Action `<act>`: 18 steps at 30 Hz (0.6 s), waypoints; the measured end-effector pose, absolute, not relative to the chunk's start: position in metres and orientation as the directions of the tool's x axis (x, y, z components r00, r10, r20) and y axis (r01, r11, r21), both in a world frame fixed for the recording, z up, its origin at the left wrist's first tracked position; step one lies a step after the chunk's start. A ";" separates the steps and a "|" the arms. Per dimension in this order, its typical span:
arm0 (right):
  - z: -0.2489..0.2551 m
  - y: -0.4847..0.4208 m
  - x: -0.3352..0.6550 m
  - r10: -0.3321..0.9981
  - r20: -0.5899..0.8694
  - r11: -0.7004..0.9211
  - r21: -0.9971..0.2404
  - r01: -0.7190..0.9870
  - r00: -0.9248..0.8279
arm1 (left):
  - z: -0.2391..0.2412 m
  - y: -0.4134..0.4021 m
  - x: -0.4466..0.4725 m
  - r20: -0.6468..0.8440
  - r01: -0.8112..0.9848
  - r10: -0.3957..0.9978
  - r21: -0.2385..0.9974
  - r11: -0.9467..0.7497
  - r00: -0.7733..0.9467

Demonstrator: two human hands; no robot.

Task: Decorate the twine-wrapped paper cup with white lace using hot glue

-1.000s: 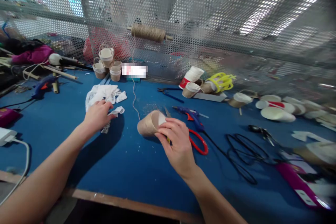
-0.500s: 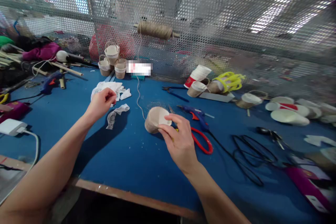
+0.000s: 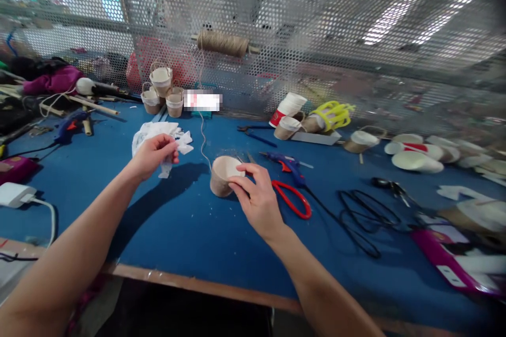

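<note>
My right hand (image 3: 256, 189) pinches the rim of a small twine-wrapped cup (image 3: 220, 181). The cup is white inside and stands slightly tilted on the blue table. To its left, my left hand (image 3: 158, 155) is closed in a pinch over a strip of white lace (image 3: 165, 170), whose end hangs below the fingers. Behind that hand lies a crumpled heap of white lace (image 3: 152, 129). A thin twine (image 3: 203, 137) runs from the spool (image 3: 223, 43) down to the cup. Beside my right hand lie red-handled scissors (image 3: 294, 201), their blades partly hidden.
A blue glue gun (image 3: 290, 166) with its black cord (image 3: 356, 221) lies right of the cup, with pliers (image 3: 259, 137) behind. Finished little baskets (image 3: 161, 81) stand back left. Paper cups (image 3: 290, 105) and a purple power strip (image 3: 446, 260) are at right. A perforated metal screen (image 3: 316, 37) rises behind.
My left hand has come down onto the lace strip, gathering it up from the table. My right hand stays on the cup's rim. The view has shifted slightly.
</note>
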State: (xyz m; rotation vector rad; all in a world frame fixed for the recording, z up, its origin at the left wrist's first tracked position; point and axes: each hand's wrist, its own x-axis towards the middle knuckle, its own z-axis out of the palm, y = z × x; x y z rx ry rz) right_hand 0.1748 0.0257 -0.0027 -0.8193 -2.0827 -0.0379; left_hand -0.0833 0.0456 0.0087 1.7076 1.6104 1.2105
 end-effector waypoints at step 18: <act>-0.003 0.069 0.176 0.674 0.683 0.650 -0.367 0.665 -0.282 | 0.025 0.019 -0.063 0.135 0.963 0.966 0.125 -0.238 0.221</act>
